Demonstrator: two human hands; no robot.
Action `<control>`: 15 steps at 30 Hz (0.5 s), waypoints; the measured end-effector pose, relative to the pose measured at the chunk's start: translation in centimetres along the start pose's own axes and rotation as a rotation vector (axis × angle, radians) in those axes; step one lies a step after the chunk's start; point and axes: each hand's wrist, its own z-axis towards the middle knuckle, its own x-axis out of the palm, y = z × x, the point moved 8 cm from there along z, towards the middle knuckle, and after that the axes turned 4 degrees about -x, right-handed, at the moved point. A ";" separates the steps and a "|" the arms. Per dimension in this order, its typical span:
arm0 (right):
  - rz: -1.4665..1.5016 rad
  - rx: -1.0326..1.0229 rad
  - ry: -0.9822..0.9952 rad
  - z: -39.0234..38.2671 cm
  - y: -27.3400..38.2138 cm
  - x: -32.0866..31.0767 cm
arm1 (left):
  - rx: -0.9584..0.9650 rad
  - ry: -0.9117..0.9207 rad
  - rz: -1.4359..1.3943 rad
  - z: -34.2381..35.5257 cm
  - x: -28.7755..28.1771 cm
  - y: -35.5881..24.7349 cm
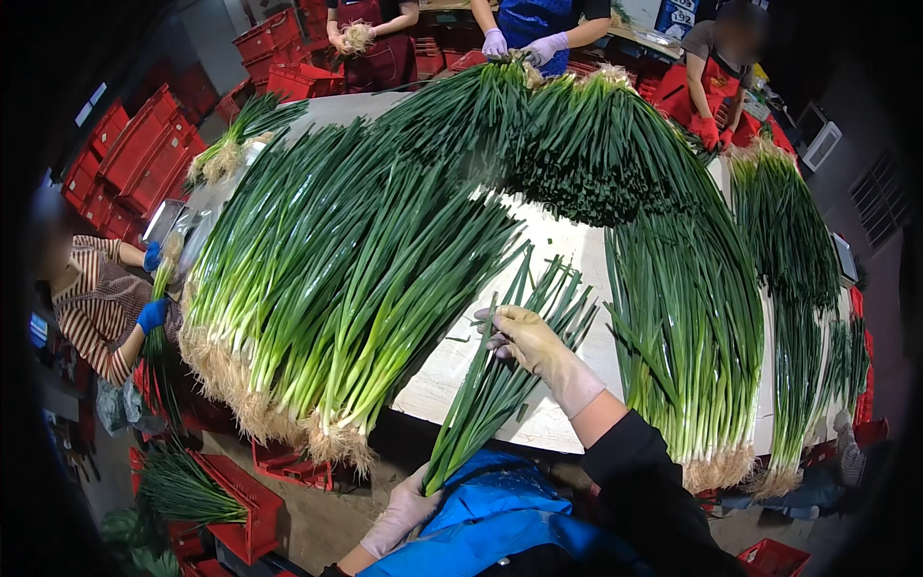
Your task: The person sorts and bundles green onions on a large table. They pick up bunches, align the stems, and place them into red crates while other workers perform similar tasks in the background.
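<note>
Low in front of me, my left hand (pixel 406 508), in a pale thin glove, grips a small bunch of green onions (pixel 486 394) near its lower end. The bunch slants up and away to the right over the pale tabletop (pixel 445 373); my hand and blue apron hide its root end. Over its leaves is my gloved right hand (pixel 529 348), thumb and fingertips pinched on a green onion leaf. To the left lies a broad heap of green onions (pixel 336 279), bushy tan roots toward me. Another heap of green onions (pixel 687 337) lies to the right.
Across the table, a lavender-gloved person (pixel 543 38) touches a far pile of green onions (pixel 596 144). A person in red gloves (pixel 711 96) stands far right; a blue-gloved person (pixel 106 298) holds a bunch at left. Red crates (pixel 139 154) are stacked behind; another red crate (pixel 252 514) sits lower left.
</note>
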 end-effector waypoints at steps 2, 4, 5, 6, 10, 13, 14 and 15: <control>0.082 -0.044 0.138 0.2 -0.1 0.7 | -0.002 0.004 -0.016 -0.3 0.0 0.5; 0.057 -0.054 0.148 -0.5 0.5 1.2 | -0.020 -0.012 -0.008 -0.7 -0.2 -0.4; 0.070 -0.068 0.147 -1.0 1.1 1.1 | 0.007 -0.012 0.055 -0.3 0.0 -0.3; 0.087 -0.086 0.133 -1.3 1.4 0.5 | -0.017 0.013 0.106 -0.1 -0.1 -0.9; 0.277 -0.036 0.188 -0.8 0.4 1.4 | 0.006 -0.010 0.022 -0.7 -0.2 -0.5; 0.268 -0.019 0.183 -0.7 0.6 2.9 | 0.028 -0.025 0.002 -1.1 -0.1 -0.3; 0.235 -0.039 0.211 -0.5 0.7 2.9 | 0.038 -0.024 -0.007 -1.1 0.0 -0.6; 0.171 -0.040 0.201 -0.2 0.7 2.8 | 0.028 -0.031 0.009 -1.3 -0.2 -1.0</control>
